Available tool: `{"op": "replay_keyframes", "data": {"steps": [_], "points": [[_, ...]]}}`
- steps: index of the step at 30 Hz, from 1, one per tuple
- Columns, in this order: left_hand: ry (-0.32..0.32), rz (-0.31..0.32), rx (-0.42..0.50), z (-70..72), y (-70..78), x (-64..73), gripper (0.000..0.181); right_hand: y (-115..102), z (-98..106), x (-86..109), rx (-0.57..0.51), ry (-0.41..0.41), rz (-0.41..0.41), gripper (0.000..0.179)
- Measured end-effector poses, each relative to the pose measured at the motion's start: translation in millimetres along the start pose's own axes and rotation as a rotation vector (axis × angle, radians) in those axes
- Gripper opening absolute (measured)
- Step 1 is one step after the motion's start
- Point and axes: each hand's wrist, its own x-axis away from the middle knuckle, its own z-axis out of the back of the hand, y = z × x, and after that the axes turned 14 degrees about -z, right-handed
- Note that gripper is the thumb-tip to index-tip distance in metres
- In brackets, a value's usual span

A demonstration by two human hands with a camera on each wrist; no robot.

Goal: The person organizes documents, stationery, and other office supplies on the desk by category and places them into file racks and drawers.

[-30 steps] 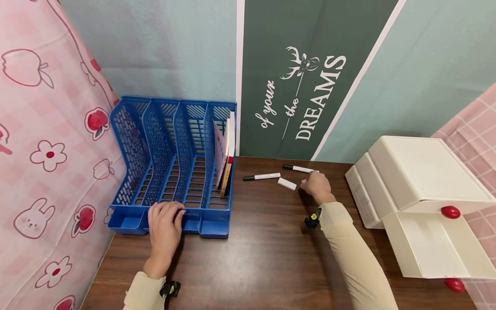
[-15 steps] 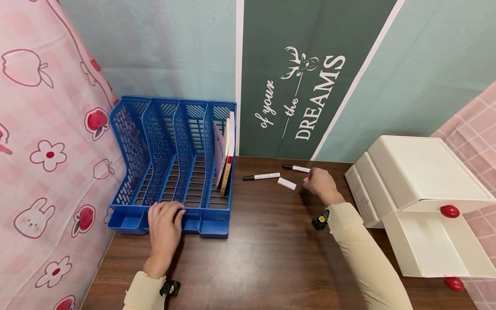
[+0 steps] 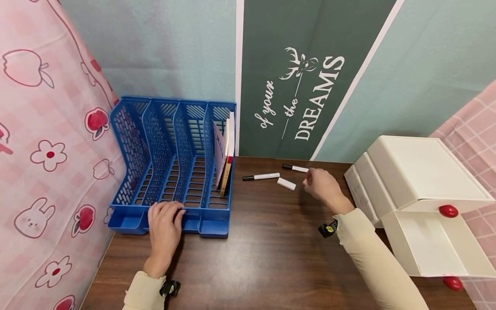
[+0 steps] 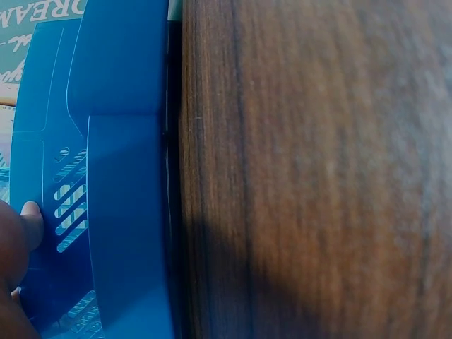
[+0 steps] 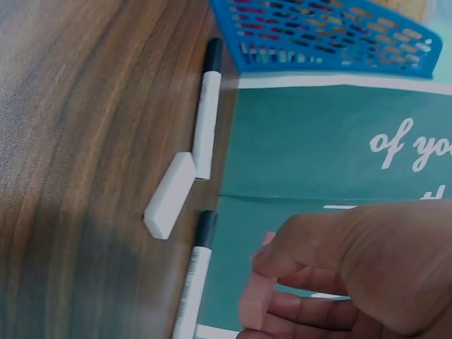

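Note:
A blue file rack (image 3: 215, 211) stands at the left, and my left hand (image 3: 164, 224) grips its front rim, fingers bent over the edge. The left wrist view shows a thumb tip (image 4: 32, 212) against the rack's front wall. My right hand (image 3: 324, 187) pinches a small pink eraser (image 5: 256, 300) between thumb and fingers, seen only in the right wrist view. Left of that hand lie a white eraser (image 3: 286, 184) and two white markers with black caps, one nearer the rack (image 3: 267, 176) and one farther back (image 3: 299, 168), partly overlapped by the hand.
Several thin books (image 3: 224, 159) lean in the rack's rightmost slot. At the right, a white drawer unit (image 3: 434, 172) has a drawer (image 3: 430, 241) pulled out, with red knobs. A green printed cloth (image 3: 283, 142) hangs behind the brown wooden table (image 3: 263, 267).
My right hand has drawn slightly to the right, and its wrist and forearm have swung right and nearer the drawer unit. The left hand, rack, markers and white eraser stay put.

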Motion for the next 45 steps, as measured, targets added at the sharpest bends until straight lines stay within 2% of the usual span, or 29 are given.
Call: {"op": "replay_keyframes", "data": {"steps": [7,14,16,21,26,40,45], "points": [[-0.012,0.009,-0.004,1.3,-0.1,-0.3,0.014,-5,22,17.9,0.005,0.005,0.057,0.01],[-0.004,0.004,-0.004,1.1,-1.3,1.0,0.014,2,37,29.5,0.021,0.018,0.148,0.007],[-0.003,0.003,-0.007,1.1,-1.6,1.3,0.013,4,42,32.7,0.032,0.011,0.185,0.004],[-0.007,0.003,-0.005,1.0,-2.0,1.5,0.014,11,53,41.9,0.042,-0.016,0.323,0.017],[-0.009,0.001,-0.004,1.0,-2.2,1.3,0.014,19,61,50.6,0.042,-0.052,0.438,0.02],[0.015,-0.018,-0.007,1.1,-0.6,0.5,0.015,48,87,75.8,-0.01,-0.027,0.479,0.029],[0.013,-0.021,-0.003,0.4,0.4,0.5,0.017,64,92,82.4,-0.013,0.018,0.511,0.034]]}}
